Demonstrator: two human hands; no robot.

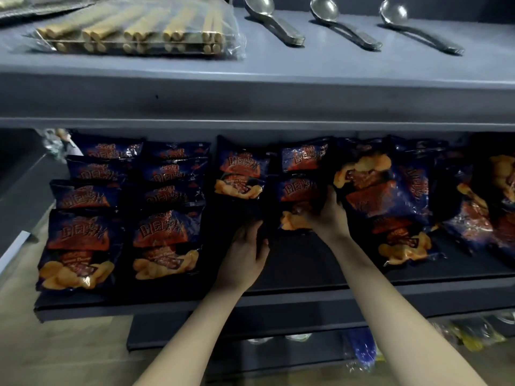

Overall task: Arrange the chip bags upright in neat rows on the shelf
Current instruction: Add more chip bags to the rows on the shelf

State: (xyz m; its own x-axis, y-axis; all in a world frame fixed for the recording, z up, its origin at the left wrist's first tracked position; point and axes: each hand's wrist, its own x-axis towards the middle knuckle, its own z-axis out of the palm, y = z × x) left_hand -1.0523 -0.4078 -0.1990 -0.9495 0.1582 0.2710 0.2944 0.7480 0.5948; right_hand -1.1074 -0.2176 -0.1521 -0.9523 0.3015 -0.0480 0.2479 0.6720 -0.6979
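Bare dark shelf board (306, 268) front-centre gives passage; dark-blue foil chip bags (164, 240) flank both sides; grey upper shelf (250, 93) overhangs.

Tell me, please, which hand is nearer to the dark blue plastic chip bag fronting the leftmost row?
Left. The left hand sits right of the dark blue plastic chip bag, one row between; the right hand is farther right and deeper in.
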